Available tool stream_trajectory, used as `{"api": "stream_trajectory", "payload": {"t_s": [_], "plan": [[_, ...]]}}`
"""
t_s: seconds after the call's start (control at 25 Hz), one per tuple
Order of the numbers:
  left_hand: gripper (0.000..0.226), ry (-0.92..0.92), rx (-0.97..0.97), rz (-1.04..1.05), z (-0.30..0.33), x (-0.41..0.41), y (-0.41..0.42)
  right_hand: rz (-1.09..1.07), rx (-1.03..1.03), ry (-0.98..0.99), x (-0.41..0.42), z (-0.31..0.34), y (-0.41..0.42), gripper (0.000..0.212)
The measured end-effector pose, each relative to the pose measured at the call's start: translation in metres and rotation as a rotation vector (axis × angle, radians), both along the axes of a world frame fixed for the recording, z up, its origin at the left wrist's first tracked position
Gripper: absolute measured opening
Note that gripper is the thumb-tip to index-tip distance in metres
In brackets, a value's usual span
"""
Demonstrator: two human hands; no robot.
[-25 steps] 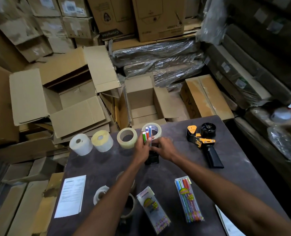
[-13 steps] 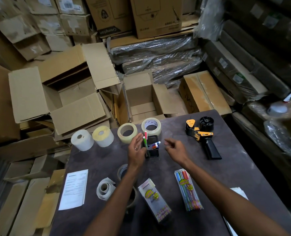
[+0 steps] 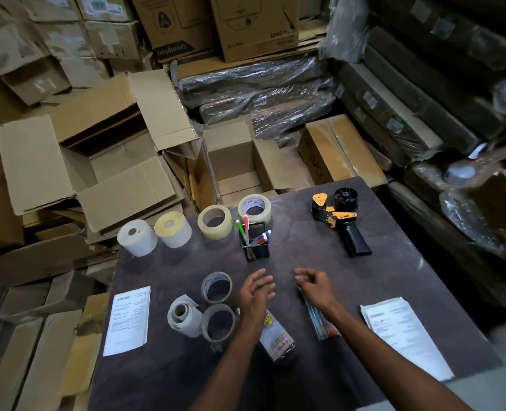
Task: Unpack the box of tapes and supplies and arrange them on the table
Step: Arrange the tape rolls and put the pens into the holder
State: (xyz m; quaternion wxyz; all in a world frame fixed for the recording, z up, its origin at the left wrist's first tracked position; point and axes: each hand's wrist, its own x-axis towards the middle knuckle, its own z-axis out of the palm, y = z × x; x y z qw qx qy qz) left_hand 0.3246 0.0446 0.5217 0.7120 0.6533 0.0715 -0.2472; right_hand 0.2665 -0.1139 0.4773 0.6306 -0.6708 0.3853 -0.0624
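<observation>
Tapes and supplies: state their location.

— Operator: All items rest on the table. Far edge, left to right: white label roll, yellow-cored label roll, tan tape roll, clear printed tape roll. Just in front of that last roll stands the black mesh pen holder, with several pens leaning in it. The tape dispenser lies well apart to the right.

— Inspector: Grip status?

— Operator: Left hand and right hand hover over the table's middle, near each other but apart. Fingers of both are relaxed and spread; neither holds anything. The pen holder is beyond the fingertips, not touched.

— Inspector: Items near the grip?

— Operator: Left of the left hand: two clear tape rolls and a paper roll, close together. A sticker packet lies partly under the left forearm; a packet of coloured pens lies partly under the right wrist. Whether either hand touches a packet cannot be determined.

— Inspector: Remaining items?

— Operator: One printed sheet at the left edge, another printed sheet at the right. An open cardboard box stands behind the table.
</observation>
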Motion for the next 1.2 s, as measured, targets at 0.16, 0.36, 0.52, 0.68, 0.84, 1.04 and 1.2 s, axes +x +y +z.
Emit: {"api": "stream_trajectory", "payload": {"t_s": [0.16, 0.36, 0.52, 0.68, 0.84, 1.04, 1.2], "plan": [[0.036, 0.014, 0.042, -0.088, -0.008, -0.018, 0.003, 0.006, -0.191, 0.068, -0.031, -0.01, 0.001, 0.022], [0.049, 0.07, 0.042, -0.17, -0.013, -0.035, -0.002, 0.184, -0.569, 0.169, -0.072, -0.014, 0.009, 0.05], [0.054, 0.103, 0.074, -0.241, -0.017, -0.044, -0.006, 0.127, -0.686, 0.218, -0.096, -0.017, 0.022, 0.067], [0.051, 0.139, 0.083, -0.265, -0.018, -0.048, -0.008, 0.097, -0.645, 0.19, -0.104, -0.012, 0.023, 0.081], [0.053, 0.176, 0.092, -0.276, -0.017, -0.047, -0.009, 0.076, -0.543, 0.117, -0.101, 0.002, 0.019, 0.084], [0.041, 0.325, 0.065, -0.325, -0.012, -0.047, -0.016, 0.018, -0.47, 0.128, -0.094, 0.008, 0.017, 0.04], [0.039, 0.417, -0.012, -0.384, 0.006, -0.054, -0.026, 0.066, -0.469, 0.019, -0.088, 0.023, 0.022, 0.019]]}}
